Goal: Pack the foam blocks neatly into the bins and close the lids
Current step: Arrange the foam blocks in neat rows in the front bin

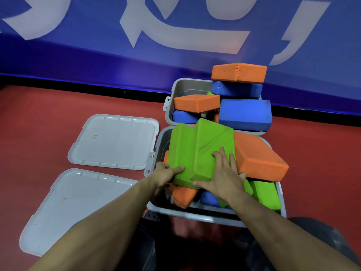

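Observation:
Two grey bins stand on the red floor, a near bin (197,214) and a far bin (175,87). Both overflow with orange, blue and green foam blocks. Two green blocks (197,149) lie side by side on top of the near bin. My left hand (166,176) grips their near left corner, thumb on top. My right hand (224,175) rests flat on the right green block, fingers spread. A large orange block (257,159) leans to the right of them. On the far bin, an orange block (239,72) tops a blue stack (245,114).
Two grey lids lie flat on the floor left of the bins, the far lid (115,141) and the near lid (72,210). A blue wall with white lettering (175,36) rises right behind the far bin. My dark-clad knees show at the bottom.

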